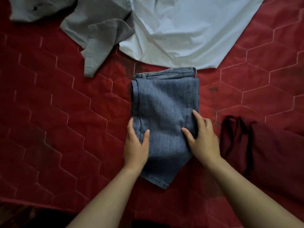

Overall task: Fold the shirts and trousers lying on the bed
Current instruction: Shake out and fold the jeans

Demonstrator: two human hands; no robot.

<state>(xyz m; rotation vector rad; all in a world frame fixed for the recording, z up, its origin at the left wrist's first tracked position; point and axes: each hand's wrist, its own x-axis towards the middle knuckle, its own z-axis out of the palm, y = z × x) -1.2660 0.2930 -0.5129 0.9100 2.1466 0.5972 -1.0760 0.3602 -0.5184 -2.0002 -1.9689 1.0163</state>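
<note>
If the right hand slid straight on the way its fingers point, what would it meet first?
The right hand lies flat on the folded jeans. It would cross them to their waistband first, then probably reach the white shirt just beyond.

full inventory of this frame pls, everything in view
jeans: 1, blue denim, folded, centre of bed
shirt: 1, white, spread unfolded, top centre-right
grey garment: 1 or 2, cannot tell, crumpled, top left
maroon garment: 1, dark red with dark drawstrings, right
bedcover: 1, red, quilted hexagons, under everything
left hand: 1, on jeans' left edge, thumb on top
right hand: 1, fingers spread flat on jeans' right side
</note>
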